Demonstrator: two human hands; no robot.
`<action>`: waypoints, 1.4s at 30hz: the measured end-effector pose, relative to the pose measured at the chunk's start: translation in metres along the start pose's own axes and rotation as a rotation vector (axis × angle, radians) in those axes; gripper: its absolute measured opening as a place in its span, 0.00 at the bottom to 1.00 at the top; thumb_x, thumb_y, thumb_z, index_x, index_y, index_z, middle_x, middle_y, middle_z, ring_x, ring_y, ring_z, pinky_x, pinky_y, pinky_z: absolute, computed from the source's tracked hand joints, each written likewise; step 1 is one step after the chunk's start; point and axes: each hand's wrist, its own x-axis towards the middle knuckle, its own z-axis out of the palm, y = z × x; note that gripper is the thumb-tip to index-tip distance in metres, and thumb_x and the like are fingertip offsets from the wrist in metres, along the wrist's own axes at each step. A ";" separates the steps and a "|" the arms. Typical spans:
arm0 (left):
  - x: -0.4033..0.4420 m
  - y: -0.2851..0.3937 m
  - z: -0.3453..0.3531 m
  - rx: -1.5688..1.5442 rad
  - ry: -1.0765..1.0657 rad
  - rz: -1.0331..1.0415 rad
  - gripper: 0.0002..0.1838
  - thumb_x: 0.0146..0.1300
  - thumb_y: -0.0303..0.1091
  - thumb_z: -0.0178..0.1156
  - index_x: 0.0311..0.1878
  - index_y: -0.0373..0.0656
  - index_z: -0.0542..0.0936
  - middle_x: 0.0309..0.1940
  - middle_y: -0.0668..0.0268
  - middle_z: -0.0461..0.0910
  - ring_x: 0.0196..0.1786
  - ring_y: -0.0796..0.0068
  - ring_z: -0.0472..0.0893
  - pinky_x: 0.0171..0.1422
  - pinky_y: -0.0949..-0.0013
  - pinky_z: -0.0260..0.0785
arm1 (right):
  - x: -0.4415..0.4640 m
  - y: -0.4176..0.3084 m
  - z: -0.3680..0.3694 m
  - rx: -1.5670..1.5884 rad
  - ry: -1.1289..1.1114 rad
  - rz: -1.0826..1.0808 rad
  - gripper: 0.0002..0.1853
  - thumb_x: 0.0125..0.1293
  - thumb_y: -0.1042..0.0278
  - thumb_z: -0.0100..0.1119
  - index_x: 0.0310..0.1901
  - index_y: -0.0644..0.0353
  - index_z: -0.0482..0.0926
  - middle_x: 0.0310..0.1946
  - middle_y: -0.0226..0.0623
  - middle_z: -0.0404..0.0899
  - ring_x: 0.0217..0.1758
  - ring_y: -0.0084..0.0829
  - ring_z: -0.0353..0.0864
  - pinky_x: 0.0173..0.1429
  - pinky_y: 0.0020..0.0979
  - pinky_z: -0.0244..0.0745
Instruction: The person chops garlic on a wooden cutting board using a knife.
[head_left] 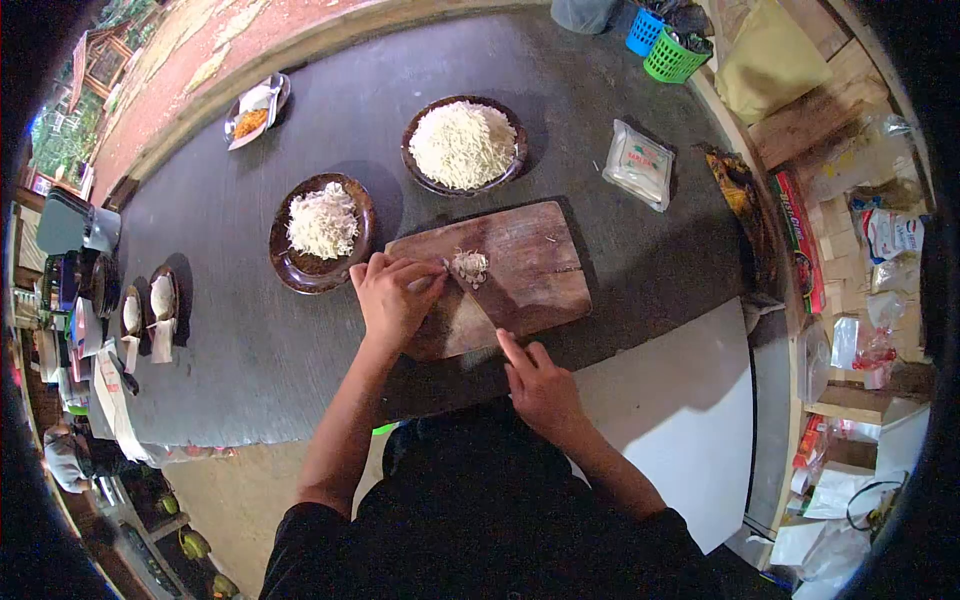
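A wooden cutting board [545,255] lies at the table's near edge, with a small heap of pale chopped bits [470,267] on it. At the board's left side my left hand [398,295] has its fingers bent together around a small pale piece, too hidden to name. My right hand [540,388] is wrapped round the handle of a knife [480,302]. Its blade slants up and left across the board, the tip beside the chopped heap and close to my left fingertips. The handle is mostly covered by my fingers.
Beyond the board stand two brown plates of white shreds, a smaller heap [322,222] and a larger one [463,145]. A plastic packet [640,165] lies right; a plate with orange food [250,122] sits far left. Baskets [675,58] stand at the back; shelves line the right.
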 end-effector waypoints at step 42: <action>0.000 0.001 0.002 0.050 -0.020 0.000 0.07 0.53 0.43 0.75 0.35 0.59 0.91 0.39 0.80 0.89 0.43 0.71 0.75 0.55 0.62 0.60 | 0.000 -0.005 0.004 -0.014 -0.024 -0.014 0.31 0.72 0.68 0.59 0.76 0.50 0.65 0.41 0.42 0.73 0.34 0.44 0.83 0.37 0.42 0.82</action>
